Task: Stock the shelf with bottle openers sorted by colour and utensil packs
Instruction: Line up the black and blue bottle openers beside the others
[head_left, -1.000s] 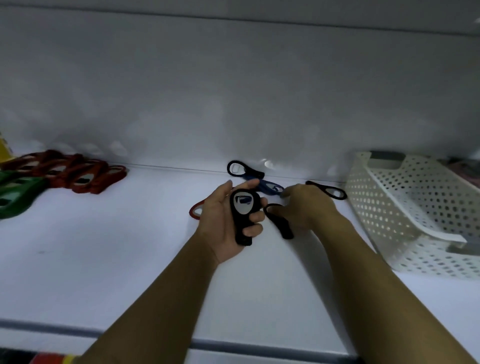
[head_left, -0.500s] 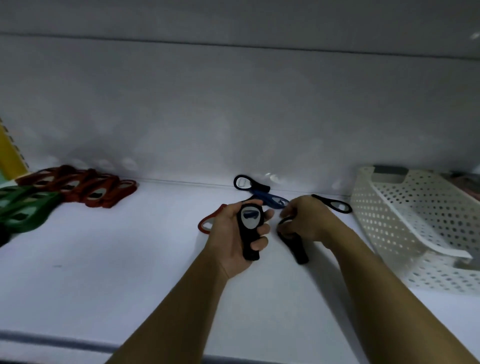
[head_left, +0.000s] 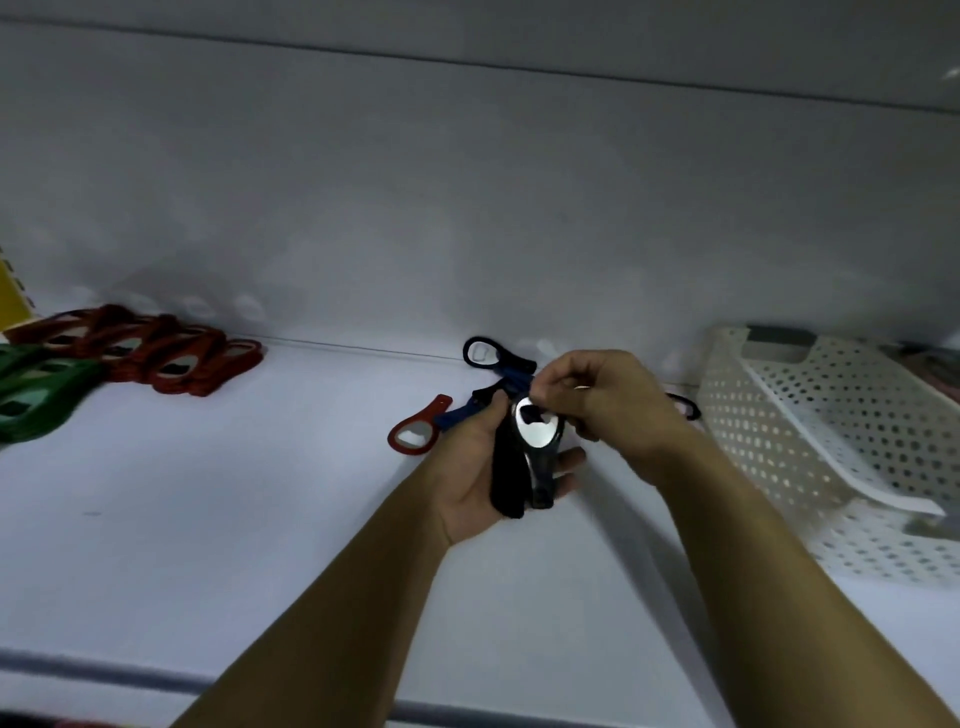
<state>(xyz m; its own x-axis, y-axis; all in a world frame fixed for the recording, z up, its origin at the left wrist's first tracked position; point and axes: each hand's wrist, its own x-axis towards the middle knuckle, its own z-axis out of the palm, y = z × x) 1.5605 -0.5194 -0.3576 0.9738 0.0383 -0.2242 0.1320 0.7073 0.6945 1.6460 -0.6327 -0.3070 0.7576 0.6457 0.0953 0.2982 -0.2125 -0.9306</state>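
Here's what I've got on my feed. Nearest me, both forearms reach in over the white shelf (head_left: 208, 545). The left grip (head_left: 470, 467) is palm up with its fingers curled round a black opener (head_left: 506, 483). A shiny-faced opener (head_left: 537, 441) is stacked on top of it, metal side up. The right grip (head_left: 608, 405) comes over from the right and pinches the head end of that top one.

Just left of the hands a red opener (head_left: 415, 434) lies flat on the shelf, and a blue opener (head_left: 458, 415) pokes out behind the left thumb. Off to the right there's a white perforated basket (head_left: 831, 441), sitting tilted. Farther back, a lone black opener (head_left: 491, 353) lies near the back wall. At the far left are the red pile (head_left: 171, 353) and the green pile (head_left: 36, 389), side by side.
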